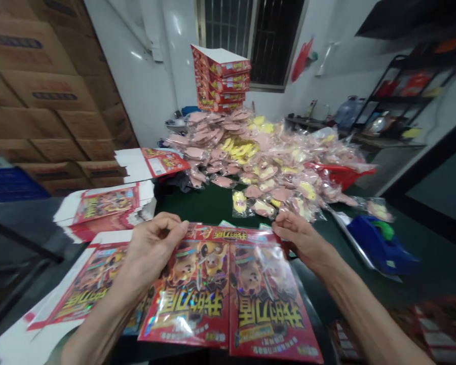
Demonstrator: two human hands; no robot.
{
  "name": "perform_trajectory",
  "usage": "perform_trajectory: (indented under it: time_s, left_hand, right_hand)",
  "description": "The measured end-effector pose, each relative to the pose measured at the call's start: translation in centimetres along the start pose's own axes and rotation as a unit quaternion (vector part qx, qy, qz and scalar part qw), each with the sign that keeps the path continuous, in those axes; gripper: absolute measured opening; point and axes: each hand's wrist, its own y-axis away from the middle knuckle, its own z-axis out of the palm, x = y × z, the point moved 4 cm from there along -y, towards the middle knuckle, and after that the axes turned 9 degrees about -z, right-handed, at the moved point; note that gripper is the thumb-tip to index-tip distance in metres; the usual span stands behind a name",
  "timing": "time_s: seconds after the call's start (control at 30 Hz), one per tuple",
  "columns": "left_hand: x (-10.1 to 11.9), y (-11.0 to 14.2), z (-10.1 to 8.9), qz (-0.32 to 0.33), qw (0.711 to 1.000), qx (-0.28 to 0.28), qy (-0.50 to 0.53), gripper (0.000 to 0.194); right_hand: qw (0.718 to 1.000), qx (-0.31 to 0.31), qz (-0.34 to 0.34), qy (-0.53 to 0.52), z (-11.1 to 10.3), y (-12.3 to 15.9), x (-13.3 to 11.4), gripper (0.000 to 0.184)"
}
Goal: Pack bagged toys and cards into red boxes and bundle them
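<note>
Two shiny red printed panels of a packaging piece [197, 294], side by side with cartoon figures and large yellow lettering, lie in front of me, with a narrow printed strip along their far edge. Whether it is one folded box or separate packs, I cannot tell. My left hand [155, 243] pinches the far left corner between thumb and fingers. At the far right corner, my right hand [300, 238] grips the edge with its fingertips. Just beyond the strip, small green-and-white edges of something show, mostly hidden.
Bagged pink and yellow pieces [266, 147] are heaped at the back, some in a red basket [342, 175]. Printed boxes [224, 76] stand stacked behind. Flat red-and-white boxes [106, 208] pile at left. A blue tape dispenser [380, 243] sits right; cartons [49, 91] line the left wall.
</note>
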Motion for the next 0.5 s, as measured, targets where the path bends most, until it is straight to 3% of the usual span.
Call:
perform_trajectory:
  time_s: [0.17, 0.3, 0.5]
  left_hand:
    - [-0.6, -0.5, 0.4, -0.033, 0.998, -0.046, -0.013, 0.031]
    - [-0.9, -1.1, 0.5, -0.013, 0.994, -0.07, -0.086, 0.031]
    - [-0.8, -1.4, 0.5, -0.005, 0.991, -0.068, -0.113, 0.03]
  right_hand:
    - [0.997, -0.02, 0.069, -0.036, -0.5, -0.1, 1.0, 0.041]
    - [0.996, -0.038, 0.069, -0.04, -0.7, -0.2, 1.5, 0.04]
    - [0.996, -0.032, 0.074, -0.041, -0.6, -0.1, 1.6, 0.041]
